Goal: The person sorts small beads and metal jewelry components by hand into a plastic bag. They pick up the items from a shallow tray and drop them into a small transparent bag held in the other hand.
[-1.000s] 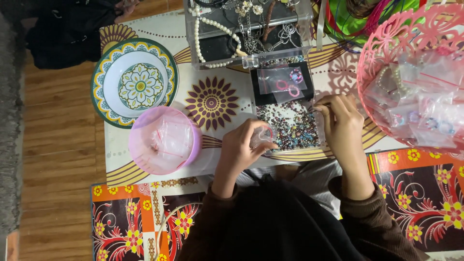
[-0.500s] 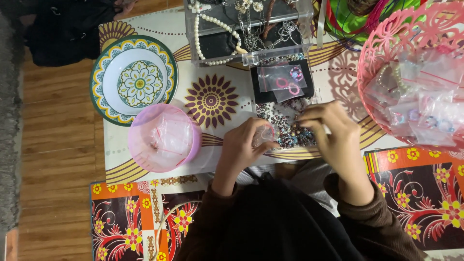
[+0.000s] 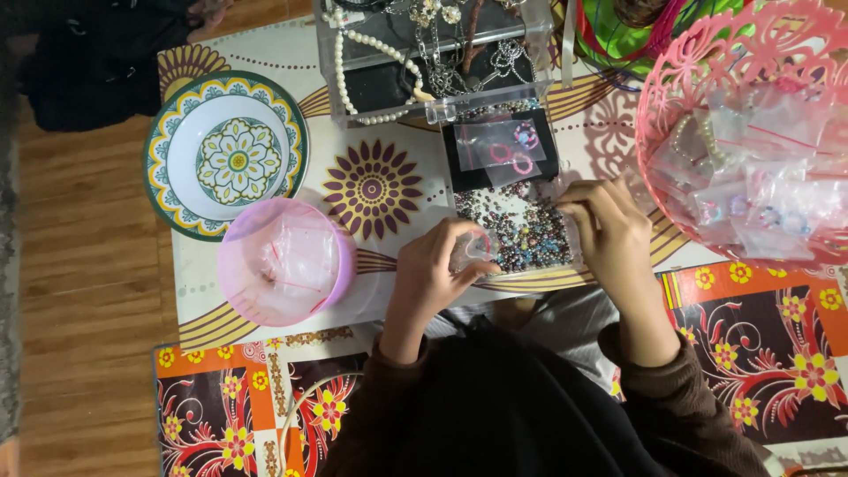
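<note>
Down on the low table (image 3: pixel 265 265), seen from the head camera, the left hand (image 3: pixel 433 274) has its fingers curled in, pinching a small clear plastic bag (image 3: pixel 473 252) between thumb and fingertips at the left edge of a tray of beads (image 3: pixel 517 234). The right hand (image 3: pixel 609 234) sits at the tray's right edge, fingers bent and drawn together over the beads; whether it grips anything cannot be told, as the fingertips hide it. The beads lie in a loose mixed heap, dark and pale, between the two hands. Just beyond the tray rests a black card (image 3: pixel 499 150) with small bags of pink rings on it, and behind that a clear box (image 3: pixel 433 53) of chains and a string of pearls. To the left stand a pink bowl (image 3: pixel 283 261) holding little bags and a patterned plate (image 3: pixel 225 155). A pink basket (image 3: pixel 751 124) full of small bags stands to the right.
</note>
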